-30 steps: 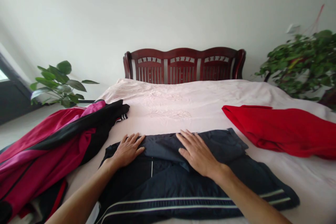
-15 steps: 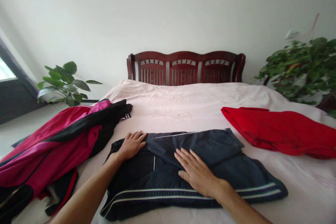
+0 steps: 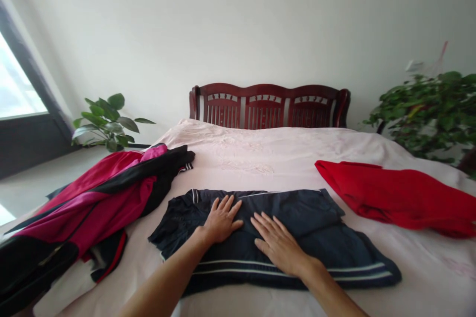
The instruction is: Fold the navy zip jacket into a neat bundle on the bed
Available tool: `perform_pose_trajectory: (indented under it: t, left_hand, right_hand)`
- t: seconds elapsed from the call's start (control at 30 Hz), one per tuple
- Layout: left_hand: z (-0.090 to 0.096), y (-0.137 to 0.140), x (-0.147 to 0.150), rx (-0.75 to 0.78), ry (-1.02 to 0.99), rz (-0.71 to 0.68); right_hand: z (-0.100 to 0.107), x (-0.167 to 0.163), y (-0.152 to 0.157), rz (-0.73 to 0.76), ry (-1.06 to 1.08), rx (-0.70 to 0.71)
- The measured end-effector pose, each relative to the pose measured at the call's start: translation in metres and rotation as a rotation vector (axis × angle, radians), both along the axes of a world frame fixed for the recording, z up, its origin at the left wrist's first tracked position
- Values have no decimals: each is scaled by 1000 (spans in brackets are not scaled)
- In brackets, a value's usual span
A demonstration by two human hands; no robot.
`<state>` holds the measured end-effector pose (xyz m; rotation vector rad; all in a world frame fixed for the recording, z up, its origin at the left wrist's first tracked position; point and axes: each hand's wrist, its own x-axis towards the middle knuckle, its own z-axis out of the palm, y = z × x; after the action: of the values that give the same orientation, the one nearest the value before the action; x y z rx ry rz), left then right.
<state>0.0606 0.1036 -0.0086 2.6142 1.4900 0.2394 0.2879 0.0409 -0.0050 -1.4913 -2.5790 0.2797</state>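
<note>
- Left hand (image 3: 222, 219): flat, fingers spread, palm down on the dark navy garment (image 3: 320, 218), grasping nothing
- Right hand (image 3: 278, 244): likewise flat and released, palm pressed on the same garment, just beside the left hand, the two not touching
- Dark navy garment: lies folded on the pink bed sheet (image 3: 267, 158) near the foot of the bed, directly in front of the person; pale stripes run along its near edge and a folded upper layer covers its far half
- Pink and black jacket (image 3: 100, 198): heaped on the left part of the bed, close to the navy garment's left corner
- Red garment (image 3: 401, 193): lies on the right side of the bed, apart from the navy one
- Dark red wooden headboard (image 3: 269, 105) stands at the far end against the wall
- Leafy plants: one at left (image 3: 107, 121), a larger one at right (image 3: 431, 111)
</note>
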Motion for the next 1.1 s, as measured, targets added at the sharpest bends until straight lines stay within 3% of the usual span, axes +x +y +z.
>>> perform_pose_trajectory:
  t: [0.2,0.37,0.5,0.6,0.73,0.83,1.0,1.1]
  left_hand:
    - [-6,2,-34,-85,-110,35]
    - [19,2,-79,-213,-307,-3]
    - [44,-25,-124,-265,-500,84]
    - [51,-62,-152,-304,-574,179]
    - [45,-112,-173,-416,-547,216]
    - [38,-134,-178,-414,-451,183]
    - [26,-139,-181,-413,-521,98]
    - [17,-135,-182,-356,-545,121]
  right_hand:
    - [-8,8,-1,-95,-30,33]
    - [-16,11,1,-116,-58,80]
    - [-23,12,3,-118,-70,132]
    - [-29,13,6,-106,-63,173]
    - [-33,14,7,-109,-74,197]
    - [-33,14,8,-132,-61,186]
    - [-29,13,7,-151,-37,145]
    - [-26,12,5,-154,-11,138]
